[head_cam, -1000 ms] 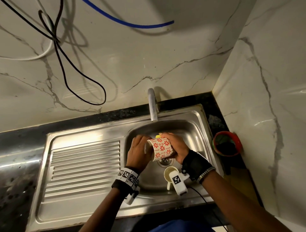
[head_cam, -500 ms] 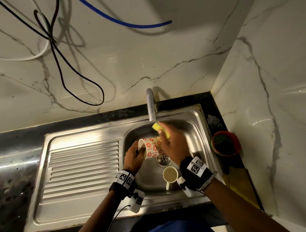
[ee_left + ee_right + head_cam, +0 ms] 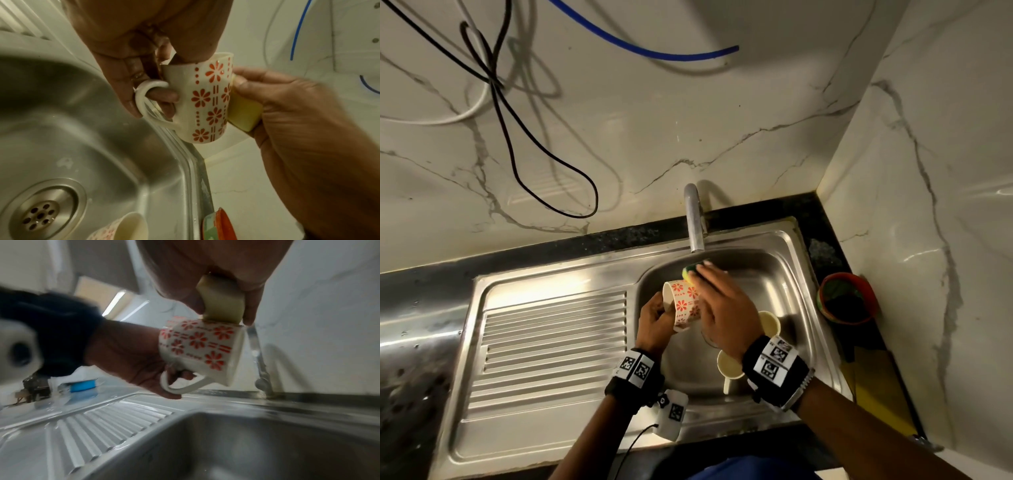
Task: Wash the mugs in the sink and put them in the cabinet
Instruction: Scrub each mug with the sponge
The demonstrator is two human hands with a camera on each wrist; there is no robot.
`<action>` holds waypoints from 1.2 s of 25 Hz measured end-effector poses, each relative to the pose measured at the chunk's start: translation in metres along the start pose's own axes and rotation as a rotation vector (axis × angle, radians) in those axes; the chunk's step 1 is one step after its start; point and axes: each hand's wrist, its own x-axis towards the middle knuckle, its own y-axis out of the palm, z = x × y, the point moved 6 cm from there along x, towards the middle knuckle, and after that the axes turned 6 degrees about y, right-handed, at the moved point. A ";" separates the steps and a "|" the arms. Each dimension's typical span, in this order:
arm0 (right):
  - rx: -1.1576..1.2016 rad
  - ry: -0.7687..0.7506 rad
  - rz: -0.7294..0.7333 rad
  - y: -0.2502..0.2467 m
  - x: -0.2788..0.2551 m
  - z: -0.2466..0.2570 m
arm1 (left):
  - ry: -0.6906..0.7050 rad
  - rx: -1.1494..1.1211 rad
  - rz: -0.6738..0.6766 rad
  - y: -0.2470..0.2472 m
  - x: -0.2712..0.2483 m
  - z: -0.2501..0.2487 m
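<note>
Now scrubbing step: left hand (image 3: 654,320) grip grasping flowered mug (image 3: 683,308) by handle and rim, held tilted over sink (image 3: 774,270); right hand (image 3: 722,308) grip grasping sponge (image 3: 690,272), pressed on mug's outer wall. Two more mugs (image 3: 729,365) lie in basin. Next, probably: rinse under tap (image 3: 695,222), needs water running

A home kitchen: steel sink (image 3: 551,342), tap (image 3: 695,222), marble walls (image 3: 688,120), mugs (image 3: 729,365).
</note>
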 end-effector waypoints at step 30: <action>0.124 -0.178 -0.004 -0.014 -0.018 0.020 | -0.749 -0.876 0.148 0.014 -0.010 0.024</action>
